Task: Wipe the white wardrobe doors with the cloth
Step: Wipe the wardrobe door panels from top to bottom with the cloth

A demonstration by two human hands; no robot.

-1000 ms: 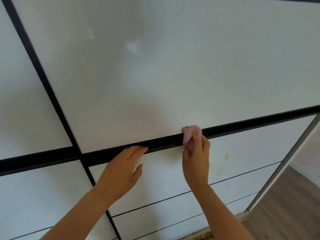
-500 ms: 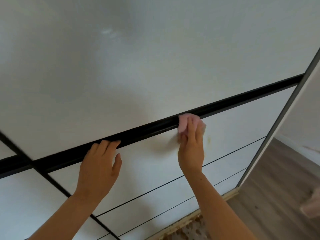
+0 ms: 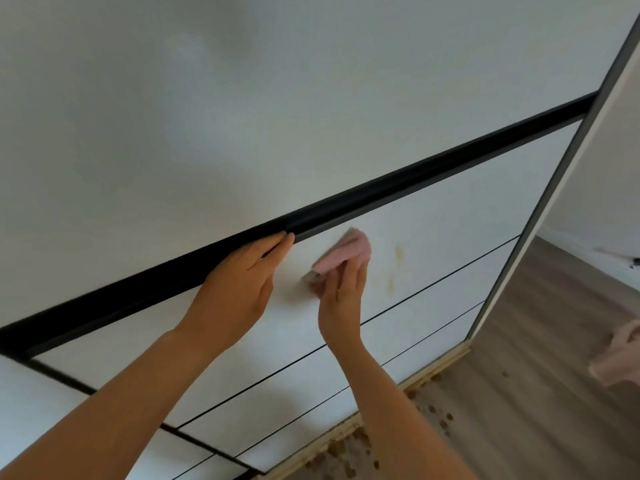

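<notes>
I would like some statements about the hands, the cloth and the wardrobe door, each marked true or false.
1. The right hand holds the pink cloth against the white door panel. True.
2. The cloth lies on the black rail. False: it is on the panel below the rail.
3. The left hand has its fingertips at the rail's lower edge. True.
4. Yellowish stains mark the panel to the right of the cloth. True.
5. The left hand holds a second cloth. False: it holds nothing.
</notes>
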